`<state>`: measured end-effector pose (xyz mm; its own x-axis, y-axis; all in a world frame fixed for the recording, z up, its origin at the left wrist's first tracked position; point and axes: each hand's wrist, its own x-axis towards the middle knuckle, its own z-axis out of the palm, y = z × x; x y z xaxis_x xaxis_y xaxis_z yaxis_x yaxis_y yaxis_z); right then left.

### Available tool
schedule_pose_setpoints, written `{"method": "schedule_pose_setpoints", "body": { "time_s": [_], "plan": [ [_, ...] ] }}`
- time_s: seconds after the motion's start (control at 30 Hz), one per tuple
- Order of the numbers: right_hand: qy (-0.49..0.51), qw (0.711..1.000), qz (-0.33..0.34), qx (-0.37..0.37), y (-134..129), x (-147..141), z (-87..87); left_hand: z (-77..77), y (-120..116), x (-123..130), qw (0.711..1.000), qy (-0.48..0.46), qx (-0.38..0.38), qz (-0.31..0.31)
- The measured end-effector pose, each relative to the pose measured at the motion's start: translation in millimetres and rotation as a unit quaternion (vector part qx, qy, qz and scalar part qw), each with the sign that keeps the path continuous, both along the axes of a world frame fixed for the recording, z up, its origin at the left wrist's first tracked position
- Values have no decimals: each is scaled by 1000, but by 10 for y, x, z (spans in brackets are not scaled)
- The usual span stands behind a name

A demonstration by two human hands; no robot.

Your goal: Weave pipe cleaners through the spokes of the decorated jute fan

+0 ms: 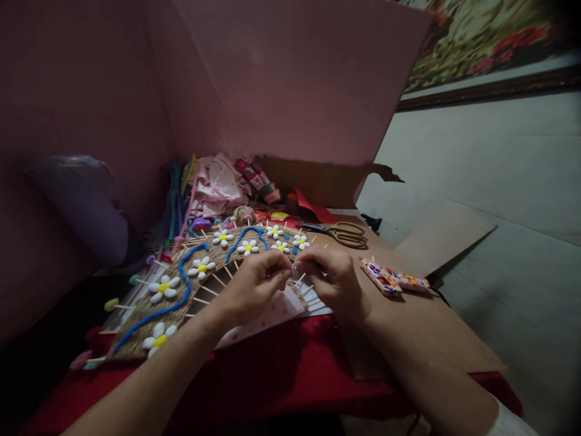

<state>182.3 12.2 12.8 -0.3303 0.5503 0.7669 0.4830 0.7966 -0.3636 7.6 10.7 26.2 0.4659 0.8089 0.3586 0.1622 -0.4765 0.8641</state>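
Note:
My left hand (261,280) and my right hand (333,280) meet fingertip to fingertip above the inner edge of a fan-shaped twine weave (147,306) with sticks through it. Both hands are closed in a pinch on something small and pale (294,267), too small to name. White flowers (202,267) with yellow centres and wavy blue strips (187,284) decorate the weave. Beneath my left hand lies a pale cloth (267,318) with red dots.
Gold-handled scissors (347,234) and a flower-patterned glue gun (388,277) lie on brown cardboard (417,327) to the right. Behind are crumpled pink cloth (218,184), pipe cleaners (175,197), twine (244,214) and red paper (313,207). A red cloth (276,375) covers the front.

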Motion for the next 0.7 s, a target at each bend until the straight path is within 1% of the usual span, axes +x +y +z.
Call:
{"method": "schedule_pose_setpoints", "body": {
  "time_s": [0.07,0.1,0.13,0.2,0.27,0.33,0.4,0.47,0.57,0.7],
  "plan": [
    [47,998,-2,-43,12,-20,-20,13,-17,13,993,-69,-96,-27],
    [58,997,0,-59,15,-32,-30,14,-25,24,986,-100,-127,-31],
    [62,996,4,-71,15,-45,-39,10,-32,37,981,-127,-143,-31],
    [53,995,15,-78,1,-69,-49,-8,-39,67,975,-163,-150,-18],
    [31,996,20,-77,-30,-90,-45,-36,-40,94,974,-176,-144,9],
    [8,997,9,-75,-72,-107,-31,-67,-40,112,977,-167,-121,44],
    [-8,997,-9,-82,-112,-118,-13,-94,-42,120,983,-146,-77,78],
    [-15,996,-17,-88,-136,-120,3,-110,-44,118,987,-120,-27,99],
    [-25,996,-16,-81,-133,-101,14,-111,-42,107,990,-102,14,98],
    [-46,997,-13,-61,-87,-56,8,-94,-39,99,992,-93,29,74]
  ]
}}
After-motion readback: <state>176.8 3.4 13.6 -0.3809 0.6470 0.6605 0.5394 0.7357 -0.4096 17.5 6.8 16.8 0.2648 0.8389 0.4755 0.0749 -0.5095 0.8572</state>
